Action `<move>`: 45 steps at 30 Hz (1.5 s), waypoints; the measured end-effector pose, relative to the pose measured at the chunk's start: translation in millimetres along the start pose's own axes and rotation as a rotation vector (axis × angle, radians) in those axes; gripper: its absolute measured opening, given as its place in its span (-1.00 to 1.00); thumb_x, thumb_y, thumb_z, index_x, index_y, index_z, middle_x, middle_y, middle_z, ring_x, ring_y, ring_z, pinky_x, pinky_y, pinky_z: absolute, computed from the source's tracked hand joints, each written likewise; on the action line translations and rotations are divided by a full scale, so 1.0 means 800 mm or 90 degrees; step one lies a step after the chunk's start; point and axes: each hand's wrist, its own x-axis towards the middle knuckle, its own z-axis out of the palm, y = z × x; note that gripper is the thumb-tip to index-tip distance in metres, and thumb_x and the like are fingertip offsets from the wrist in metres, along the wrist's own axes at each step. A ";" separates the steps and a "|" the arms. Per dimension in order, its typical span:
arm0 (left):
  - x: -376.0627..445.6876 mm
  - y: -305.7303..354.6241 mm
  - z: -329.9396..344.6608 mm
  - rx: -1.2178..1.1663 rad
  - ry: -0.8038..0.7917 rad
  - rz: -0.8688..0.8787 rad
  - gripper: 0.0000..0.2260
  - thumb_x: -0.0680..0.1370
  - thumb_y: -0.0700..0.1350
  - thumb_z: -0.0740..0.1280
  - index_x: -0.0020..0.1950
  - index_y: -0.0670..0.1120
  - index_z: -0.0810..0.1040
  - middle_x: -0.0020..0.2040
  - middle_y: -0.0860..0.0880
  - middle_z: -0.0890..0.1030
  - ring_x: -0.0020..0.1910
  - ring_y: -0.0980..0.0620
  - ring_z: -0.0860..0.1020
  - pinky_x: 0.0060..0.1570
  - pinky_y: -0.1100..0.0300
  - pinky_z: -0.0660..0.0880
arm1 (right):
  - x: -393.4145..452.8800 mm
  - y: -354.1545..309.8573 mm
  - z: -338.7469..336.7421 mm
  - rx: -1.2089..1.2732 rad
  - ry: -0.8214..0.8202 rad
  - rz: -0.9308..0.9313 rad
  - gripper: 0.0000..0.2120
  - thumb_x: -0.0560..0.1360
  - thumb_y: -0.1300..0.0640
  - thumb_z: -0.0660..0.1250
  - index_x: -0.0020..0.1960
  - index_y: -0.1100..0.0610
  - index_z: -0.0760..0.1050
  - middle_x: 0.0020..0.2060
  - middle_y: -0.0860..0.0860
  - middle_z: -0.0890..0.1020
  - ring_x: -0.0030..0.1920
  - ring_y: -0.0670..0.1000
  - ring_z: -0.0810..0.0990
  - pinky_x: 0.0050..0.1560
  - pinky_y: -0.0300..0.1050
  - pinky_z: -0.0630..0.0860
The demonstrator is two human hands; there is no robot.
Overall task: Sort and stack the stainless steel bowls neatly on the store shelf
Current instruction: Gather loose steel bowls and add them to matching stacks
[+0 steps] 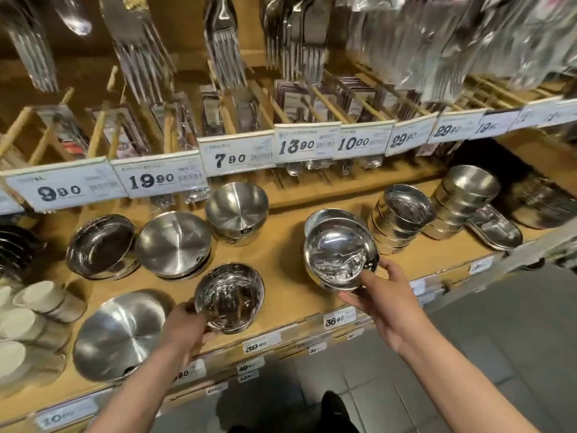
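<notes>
The left hand [190, 323] grips a small polished bowl [229, 296] by its near-left rim, fingers curled under the wall and thumb on the edge, so the bowl sits just beyond and to the right of the fingertips, low over the front of the wooden shelf [281, 260]. The right hand [381, 295] holds a second shiny bowl [338, 256] from its near-right side, the thumb [354, 300] beneath the bowl and the fingers curled round the rim above; this bowl tilts toward the camera and rests in another bowl of the same kind [315, 218] whose rim shows just behind it. Beyond the right fingers and to their right stands a stack of deeper bowls [399, 220], with another stack [465, 195] farther right. Beyond the left fingers sit two wide shallow brushed bowls [175, 243] and [101, 245], and a deep brushed bowl [237, 209] behind. Left of the left wrist lies a large brushed bowl [118, 335]. White price tags [156, 179] line the shelf edge above.
</notes>
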 end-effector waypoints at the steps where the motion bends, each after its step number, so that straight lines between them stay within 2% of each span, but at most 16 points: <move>1: -0.006 0.003 0.001 0.005 0.006 -0.009 -0.96 0.62 -0.23 0.34 0.04 -0.15 0.51 -0.25 -0.20 0.72 -0.35 -0.08 0.64 -0.38 0.12 0.51 | 0.003 -0.004 -0.006 0.009 -0.012 0.003 -0.63 0.54 0.36 0.38 0.26 0.07 0.41 -0.09 0.15 0.76 -0.06 0.19 0.76 -0.28 -0.15 0.68; 3: -0.020 0.010 0.005 0.047 0.046 0.004 -0.83 0.62 -0.21 0.36 0.19 -0.19 0.50 -0.25 -0.21 0.71 -0.42 -0.05 0.59 -0.41 0.13 0.50 | 0.008 -0.014 -0.019 0.026 -0.037 0.010 -0.60 0.55 0.38 0.36 0.31 0.11 0.41 -0.06 0.17 0.76 -0.03 0.20 0.75 -0.28 -0.14 0.68; 6: -0.056 0.034 0.024 0.258 0.202 0.140 -0.56 0.60 -0.13 0.39 0.43 -0.26 0.41 0.09 -0.29 0.67 -0.01 -0.20 0.64 0.01 -0.05 0.57 | 0.020 -0.035 -0.038 0.037 -0.053 0.017 -0.59 0.55 0.41 0.33 0.33 0.12 0.41 0.04 0.21 0.74 -0.02 0.20 0.75 -0.26 -0.11 0.69; 8: -0.102 0.066 0.058 0.282 0.249 0.277 -0.63 0.58 -0.13 0.39 0.36 -0.21 0.48 0.17 -0.17 0.64 0.10 -0.14 0.59 0.11 0.00 0.55 | 0.030 -0.052 -0.050 0.046 -0.067 0.024 -0.60 0.57 0.41 0.31 0.33 0.11 0.40 -0.01 0.18 0.75 -0.03 0.20 0.75 -0.27 -0.10 0.70; 11: -0.171 0.120 0.133 0.139 0.065 0.288 -0.78 0.58 -0.03 0.37 0.22 0.02 0.53 -0.04 0.09 0.65 -0.18 0.15 0.63 -0.21 0.24 0.54 | 0.041 -0.078 -0.067 0.057 -0.097 0.033 -0.60 0.57 0.40 0.31 0.33 0.11 0.39 -0.08 0.14 0.76 -0.05 0.19 0.76 -0.21 -0.02 0.72; 14: -0.208 0.156 0.216 0.006 -0.121 0.233 -0.78 0.57 0.05 0.41 0.18 0.13 0.49 -0.01 0.02 0.70 -0.24 0.22 0.70 -0.36 0.38 0.53 | 0.046 -0.098 -0.086 0.048 -0.118 0.051 -0.64 0.56 0.42 0.30 0.29 0.13 0.40 -0.11 0.18 0.76 -0.06 0.20 0.76 -0.23 -0.02 0.72; 19: -0.219 0.193 0.296 -0.045 -0.069 0.248 -0.93 0.59 -0.09 0.39 0.05 -0.01 0.55 -0.21 -0.02 0.73 -0.37 0.17 0.63 -0.35 0.31 0.56 | 0.055 -0.131 -0.125 0.004 -0.125 0.051 -0.63 0.53 0.44 0.31 0.22 0.12 0.34 0.01 0.28 0.66 -0.14 0.17 0.76 -0.26 -0.11 0.70; 23: -0.206 0.233 0.323 -0.013 -0.047 0.234 -0.93 0.59 -0.17 0.34 0.03 -0.11 0.60 -0.34 -0.05 0.71 -0.41 0.04 0.67 -0.39 0.17 0.63 | 0.078 -0.168 -0.149 -0.152 -0.161 0.055 -0.63 0.52 0.22 0.44 0.21 0.07 0.33 0.04 0.20 0.67 -0.17 0.09 0.74 -0.25 -0.06 0.67; 27: -0.184 0.284 0.337 0.033 -0.082 0.249 -0.83 0.62 -0.20 0.32 0.00 -0.32 0.60 -0.43 -0.02 0.62 -0.56 0.16 0.54 -0.57 0.39 0.40 | 0.130 -0.221 -0.164 -0.323 -0.137 -0.065 -0.58 0.48 0.07 0.49 0.26 0.08 0.44 0.13 0.08 0.62 0.00 0.04 0.67 -0.11 -0.05 0.68; 29: -0.170 0.308 0.350 0.127 -0.071 0.298 -0.81 0.63 -0.18 0.27 -0.12 -0.26 0.53 -0.41 -0.02 0.52 -0.52 0.19 0.51 -0.41 0.38 0.44 | 0.156 -0.241 -0.168 -0.323 -0.148 -0.083 -0.71 0.51 0.11 0.46 0.19 0.15 0.51 0.10 0.13 0.64 -0.03 0.03 0.66 -0.01 -0.01 0.69; 31: -0.151 0.326 0.365 0.164 -0.046 0.315 -0.76 0.63 -0.17 0.25 -0.23 -0.18 0.46 -0.42 0.01 0.48 -0.53 0.21 0.49 -0.27 0.26 0.47 | 0.178 -0.250 -0.170 -0.323 -0.148 -0.099 -0.80 0.54 0.16 0.42 0.13 0.19 0.54 0.00 0.16 0.65 -0.16 0.00 0.65 -0.11 -0.11 0.67; 34: -0.121 0.338 0.384 0.171 -0.042 0.299 -0.79 0.63 -0.12 0.22 -0.14 -0.16 0.55 -0.30 -0.05 0.52 -0.36 0.06 0.53 -0.15 0.10 0.48 | 0.200 -0.248 -0.170 -0.338 -0.125 -0.100 -0.84 0.54 0.20 0.39 0.08 0.26 0.54 -0.07 0.16 0.66 -0.29 -0.05 0.65 -0.22 -0.23 0.63; 38: -0.097 0.338 0.405 0.180 -0.037 0.290 -0.74 0.65 -0.12 0.21 -0.24 -0.13 0.46 -0.18 -0.14 0.52 -0.12 -0.09 0.51 0.00 -0.01 0.53 | 0.216 -0.225 -0.169 -0.337 -0.104 -0.062 -0.83 0.53 0.21 0.40 0.08 0.24 0.50 -0.04 0.18 0.65 -0.24 0.00 0.68 0.09 0.01 0.68; 40: -0.089 0.334 0.411 0.204 -0.030 0.301 -0.70 0.67 -0.11 0.20 -0.27 -0.06 0.41 -0.12 -0.15 0.54 -0.05 -0.13 0.55 0.12 -0.06 0.56 | 0.219 -0.216 -0.170 -0.349 -0.086 -0.074 -0.86 0.53 0.21 0.41 0.03 0.20 0.48 -0.04 0.16 0.65 -0.25 0.00 0.69 0.07 0.04 0.69; 43: -0.084 0.326 0.417 0.192 -0.027 0.346 -0.62 0.67 -0.17 0.18 -0.36 -0.07 0.30 -0.32 -0.08 0.40 -0.29 -0.04 0.39 -0.10 0.07 0.48 | 0.222 -0.214 -0.173 -0.382 -0.053 -0.113 -0.85 0.52 0.17 0.44 -0.06 0.17 0.47 -0.08 0.13 0.67 -0.27 -0.05 0.68 -0.11 -0.13 0.69; 45: -0.081 0.321 0.419 0.176 -0.037 0.354 -0.61 0.68 -0.17 0.18 -0.37 -0.08 0.29 -0.34 -0.12 0.38 -0.33 -0.01 0.31 -0.10 0.10 0.48 | 0.224 -0.215 -0.175 -0.402 -0.048 -0.130 -0.84 0.52 0.16 0.45 -0.08 0.17 0.47 -0.10 0.12 0.67 -0.27 -0.06 0.68 -0.11 -0.12 0.70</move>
